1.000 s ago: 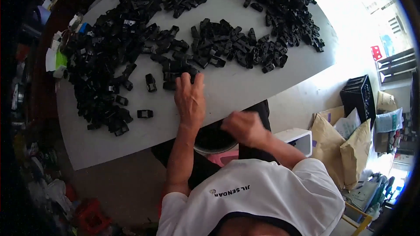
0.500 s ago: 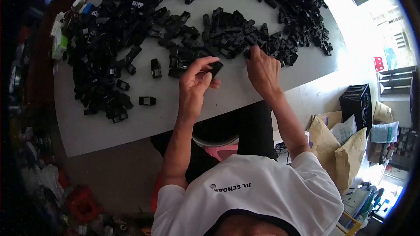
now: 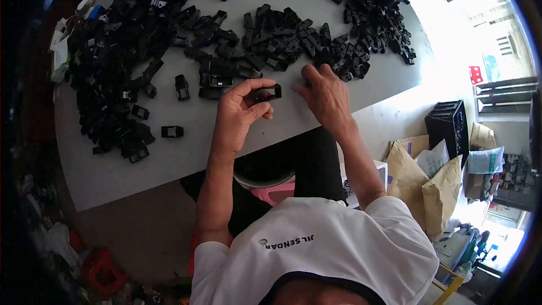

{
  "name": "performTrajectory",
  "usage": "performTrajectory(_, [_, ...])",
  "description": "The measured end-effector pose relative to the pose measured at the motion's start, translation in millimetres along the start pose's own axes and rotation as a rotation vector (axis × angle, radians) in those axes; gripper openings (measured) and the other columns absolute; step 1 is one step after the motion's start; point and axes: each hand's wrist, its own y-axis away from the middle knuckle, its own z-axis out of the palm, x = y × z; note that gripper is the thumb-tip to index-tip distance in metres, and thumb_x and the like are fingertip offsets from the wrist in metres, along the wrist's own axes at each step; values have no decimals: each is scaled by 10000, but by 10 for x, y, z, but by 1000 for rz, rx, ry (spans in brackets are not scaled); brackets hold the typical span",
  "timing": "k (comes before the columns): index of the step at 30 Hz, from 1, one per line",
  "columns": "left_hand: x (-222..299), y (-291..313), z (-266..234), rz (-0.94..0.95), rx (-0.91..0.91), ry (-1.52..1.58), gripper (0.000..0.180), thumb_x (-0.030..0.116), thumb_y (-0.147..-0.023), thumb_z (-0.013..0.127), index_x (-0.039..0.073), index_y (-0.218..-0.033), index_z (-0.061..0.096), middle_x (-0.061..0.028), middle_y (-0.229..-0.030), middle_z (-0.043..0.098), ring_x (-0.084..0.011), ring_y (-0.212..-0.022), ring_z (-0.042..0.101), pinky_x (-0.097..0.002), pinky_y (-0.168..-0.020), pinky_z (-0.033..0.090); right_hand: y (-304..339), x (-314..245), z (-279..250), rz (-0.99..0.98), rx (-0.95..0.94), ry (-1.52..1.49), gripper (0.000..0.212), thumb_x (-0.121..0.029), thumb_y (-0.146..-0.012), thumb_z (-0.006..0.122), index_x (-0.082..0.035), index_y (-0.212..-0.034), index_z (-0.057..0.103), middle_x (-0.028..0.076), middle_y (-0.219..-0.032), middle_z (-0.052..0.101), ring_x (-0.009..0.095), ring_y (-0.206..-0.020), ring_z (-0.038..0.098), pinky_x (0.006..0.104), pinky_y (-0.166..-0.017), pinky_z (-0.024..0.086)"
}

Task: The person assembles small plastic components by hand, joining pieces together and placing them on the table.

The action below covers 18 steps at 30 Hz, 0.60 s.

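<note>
Black hollow part (image 3: 267,94) is held in the left hand (image 3: 236,116), pinched between thumb and fingers, over the counter (image 3: 130,175) and inward of its near edge. Right hand (image 3: 329,99) stands beside it, digits bent, gap narrow; whether it holds anything cannot be told. Similar parts form a middle pile (image 3: 276,36) just beyond both hands, a left heap (image 3: 107,68) along the counter's left edge and a right heap (image 3: 381,14) toward its right edge. One loose part (image 3: 172,131) lies between the left hand and the near left corner.
</note>
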Motion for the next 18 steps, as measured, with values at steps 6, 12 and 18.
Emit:
performTrajectory(6, [-58,-36,37,-28,39,-115,317,-81,-835,569,-14,-1144,595,-43,-827,610,-103,-694,610,-241,-659,542,51,178,149,-32,205,-275,229,-18,-760,669,-54,-926,515,107,-777,550,245,-657,575,340,-598,473])
performTrajectory(12, [-92,-33,51,-25,-16,-120,331,-99,-826,561,-35,-1150,582,-79,-867,636,-116,-707,638,-243,-659,553,162,-160,-70,-83,67,-703,327,38,-751,677,1,-1049,550,119,-882,608,256,-729,615,321,-600,494])
performTrajectory(18, [-84,-52,26,-73,-38,-18,340,-96,-819,567,-50,-1156,579,-101,-875,660,-131,-718,655,-250,-666,562,86,-180,52,-296,65,-669,283,9,-746,704,1,-1004,588,135,-972,565,282,-793,605,330,-662,515])
